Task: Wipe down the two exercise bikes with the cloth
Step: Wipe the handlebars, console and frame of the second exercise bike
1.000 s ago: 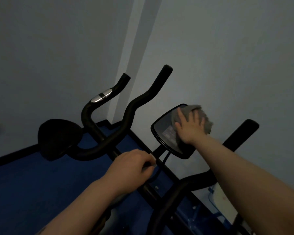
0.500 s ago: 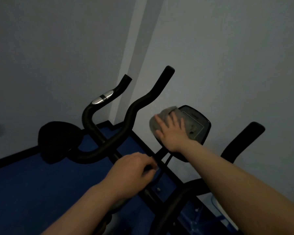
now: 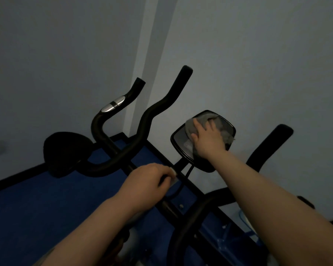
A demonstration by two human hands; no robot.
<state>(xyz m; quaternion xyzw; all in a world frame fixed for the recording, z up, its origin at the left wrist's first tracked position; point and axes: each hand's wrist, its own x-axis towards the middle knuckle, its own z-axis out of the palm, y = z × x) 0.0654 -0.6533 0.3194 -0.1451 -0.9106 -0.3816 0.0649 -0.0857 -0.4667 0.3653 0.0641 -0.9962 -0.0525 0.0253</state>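
Half a second on, my right hand (image 3: pixel 208 140) had swept the grey cloth (image 3: pixel 202 123) from the console's (image 3: pixel 181 140) left edge up across its screen, fingers flat and pressing. My left hand (image 3: pixel 148 179) stayed curled around the handlebar stem (image 3: pixel 183 182). I judged bike 1's display nearly wiped; bike 2 remained untouched.

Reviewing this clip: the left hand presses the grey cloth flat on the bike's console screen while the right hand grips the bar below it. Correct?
Not quite: the hands are swapped. In the head view the right hand presses the grey cloth on the console screen, while the left hand grips the bar below it.
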